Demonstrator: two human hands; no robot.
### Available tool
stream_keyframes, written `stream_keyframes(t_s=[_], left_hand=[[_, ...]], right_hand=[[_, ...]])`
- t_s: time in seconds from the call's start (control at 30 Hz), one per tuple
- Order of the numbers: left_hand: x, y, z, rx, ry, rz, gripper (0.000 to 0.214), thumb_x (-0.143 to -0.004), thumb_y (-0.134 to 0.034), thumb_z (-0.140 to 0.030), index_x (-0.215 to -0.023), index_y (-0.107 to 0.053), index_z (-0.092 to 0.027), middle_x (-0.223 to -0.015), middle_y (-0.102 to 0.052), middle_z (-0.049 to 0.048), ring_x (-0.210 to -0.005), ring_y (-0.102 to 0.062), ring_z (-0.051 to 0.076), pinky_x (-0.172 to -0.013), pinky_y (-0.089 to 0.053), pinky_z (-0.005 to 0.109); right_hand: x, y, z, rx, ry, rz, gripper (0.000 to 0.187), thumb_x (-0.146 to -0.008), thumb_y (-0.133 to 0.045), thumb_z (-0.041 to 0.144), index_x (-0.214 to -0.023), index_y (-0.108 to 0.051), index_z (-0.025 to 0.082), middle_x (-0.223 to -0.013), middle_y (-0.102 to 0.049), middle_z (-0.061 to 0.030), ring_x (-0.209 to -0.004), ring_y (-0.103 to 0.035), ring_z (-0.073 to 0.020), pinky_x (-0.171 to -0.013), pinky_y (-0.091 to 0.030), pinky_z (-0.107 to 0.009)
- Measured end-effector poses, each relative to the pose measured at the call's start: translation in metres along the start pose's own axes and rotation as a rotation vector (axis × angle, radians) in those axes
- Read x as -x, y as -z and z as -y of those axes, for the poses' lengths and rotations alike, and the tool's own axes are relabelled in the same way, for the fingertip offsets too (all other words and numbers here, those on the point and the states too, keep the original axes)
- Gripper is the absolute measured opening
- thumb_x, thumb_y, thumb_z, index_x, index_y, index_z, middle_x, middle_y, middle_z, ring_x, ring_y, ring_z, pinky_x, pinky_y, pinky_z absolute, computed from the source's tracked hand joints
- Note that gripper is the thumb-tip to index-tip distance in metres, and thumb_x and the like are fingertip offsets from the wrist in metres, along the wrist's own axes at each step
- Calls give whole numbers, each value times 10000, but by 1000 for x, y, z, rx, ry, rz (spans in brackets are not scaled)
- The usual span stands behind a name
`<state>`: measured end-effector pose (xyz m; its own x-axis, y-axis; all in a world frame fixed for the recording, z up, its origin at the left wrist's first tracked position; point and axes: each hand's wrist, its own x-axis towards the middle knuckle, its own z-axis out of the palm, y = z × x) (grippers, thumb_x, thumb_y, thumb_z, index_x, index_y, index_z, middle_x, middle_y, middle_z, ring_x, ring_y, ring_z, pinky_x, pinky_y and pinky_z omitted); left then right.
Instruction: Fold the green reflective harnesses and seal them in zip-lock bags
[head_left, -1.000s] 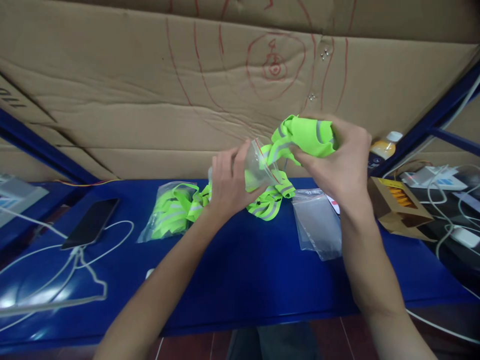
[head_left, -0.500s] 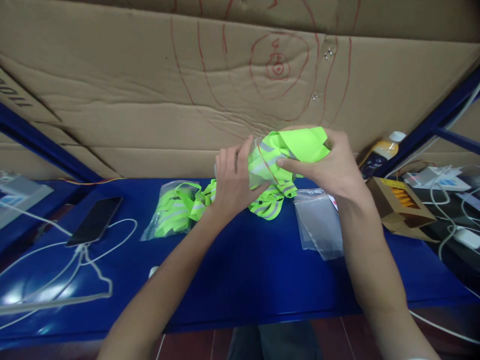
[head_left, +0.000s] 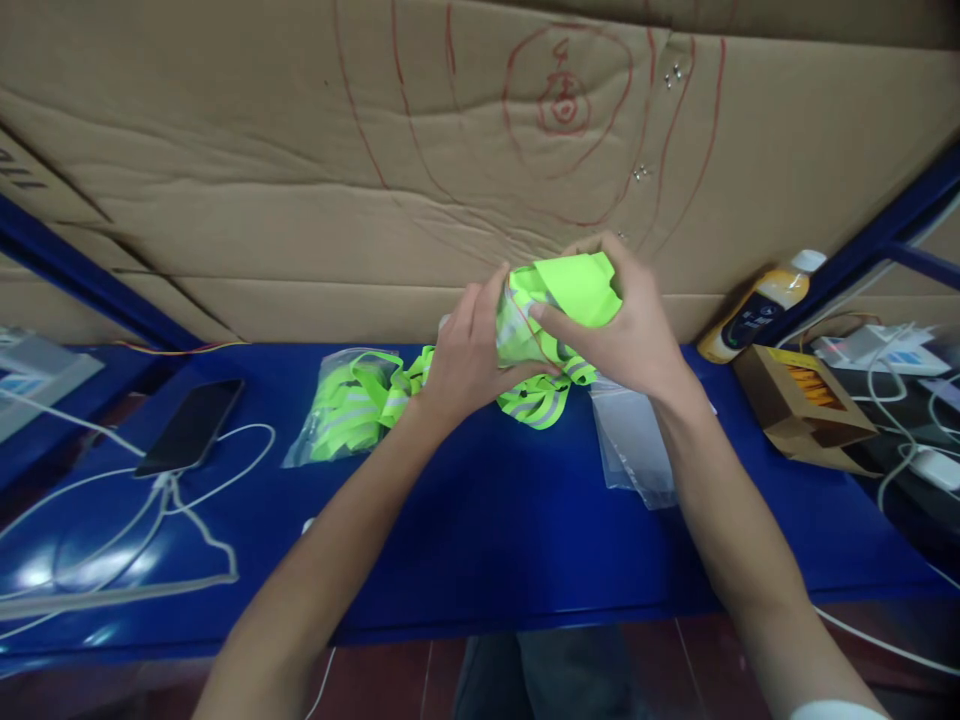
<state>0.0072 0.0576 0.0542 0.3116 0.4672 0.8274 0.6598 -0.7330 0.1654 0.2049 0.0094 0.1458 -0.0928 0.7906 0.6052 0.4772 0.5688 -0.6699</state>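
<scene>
My left hand (head_left: 463, 352) grips a clear zip bag (head_left: 516, 328) with a red seal line, held up above the blue table (head_left: 480, 540). My right hand (head_left: 626, 325) is closed on a folded neon-green reflective vest (head_left: 574, 285), whose lower end sits inside the bag's mouth. Below my hands lies a loose heap of neon-green vests (head_left: 536, 400). A filled clear bag of vests (head_left: 346, 405) rests to the left of it. Several empty clear bags (head_left: 634, 450) lie under my right wrist.
A black phone (head_left: 189, 427) with a white cable (head_left: 172, 495) lies at the left. A bottle of yellow drink (head_left: 757, 305), a brown paper box (head_left: 806, 405) and chargers with white cables (head_left: 892, 375) are at the right. A brown cardboard wall (head_left: 300, 170) stands behind the table.
My right hand has moved left and pushed the folded vest further into the bag held by my left hand. Both hands have dropped slightly toward the table.
</scene>
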Motion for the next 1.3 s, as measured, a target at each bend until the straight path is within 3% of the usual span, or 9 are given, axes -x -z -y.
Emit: stream_keyframes(t_s=[0.13, 0.33, 0.47, 0.57, 0.8, 1.13, 1.23, 1.3], left_hand=[[1, 1, -5, -27, -6, -36, 1227, -799, -590, -973, -1662, -276, -160, -1555, -556, 275, -1397, -604, 433, -1197, -474, 553], [0, -3, -3, -28, 9, -24, 1197, -811, -631, -945, -1663, -280, -180, -1583, -544, 259, -1427, -584, 425, -1203, -476, 531], [1, -1, 2, -45, -34, -83, 1126, -847, -653, -896, -1646, -295, -188, -1558, -570, 248, -1377, -626, 407, -1171, -509, 531], [3, 0, 0, -9, -77, -95, 1087, -872, -691, -832, -1650, -306, -178, -1561, -567, 250, -1390, -622, 419, -1166, -511, 539], [9, -10, -4, -51, -58, -34, 1099, -820, -676, -896, -1591, -367, -176, -1518, -593, 250, -1402, -599, 426, -1223, -446, 560], [-7, 8, -22, 104, 162, -28, 1155, -783, -816, -747, -1645, -262, -215, -1575, -539, 212, -1408, -594, 405, -1180, -503, 537], [-4, 6, -28, 101, 148, -19, 1114, -817, -788, -678, -1666, -237, -212, -1543, -585, 195, -1363, -639, 371, -1142, -541, 490], [-1, 3, -30, 83, 106, -24, 1055, -847, -753, -629, -1668, -239, -208, -1567, -579, 196, -1358, -649, 365, -1126, -553, 477]], right_hand=[[3, -4, 2, 76, 61, -7, 375, -799, -886, 424, -1038, -631, 289, -1027, -717, -33, -1047, -684, -289, -1054, -547, -490], [8, -19, 3, 95, 32, -178, 327, -931, -749, 502, -1122, -589, 291, -1079, -712, -44, -1152, -686, -296, -1044, -552, -457], [13, -28, 7, 111, 31, -112, 390, -944, -721, 612, -1117, -574, 294, -1006, -708, -40, -1062, -708, -282, -978, -558, -412], [17, -29, 6, 143, 41, -51, 413, -1005, -601, 678, -1115, -574, 281, -872, -666, -30, -991, -726, -283, -911, -537, -385], [16, -39, 1, 316, 74, -24, 430, -1110, -332, 592, -1108, -570, 234, -798, -648, -74, -846, -670, -287, -771, -453, -381], [0, -29, -18, 223, 270, 159, 249, -1110, -463, 448, -955, -527, 265, -914, -661, -36, -889, -605, -227, -830, -432, -345], [1, -29, -12, 223, 280, 268, 78, -1015, -569, 275, -961, -619, 247, -959, -719, -49, -932, -640, -247, -831, -425, -355], [3, -27, -7, 221, 231, 299, 82, -920, -601, 179, -917, -660, 236, -929, -741, -43, -897, -653, -243, -807, -422, -355]])
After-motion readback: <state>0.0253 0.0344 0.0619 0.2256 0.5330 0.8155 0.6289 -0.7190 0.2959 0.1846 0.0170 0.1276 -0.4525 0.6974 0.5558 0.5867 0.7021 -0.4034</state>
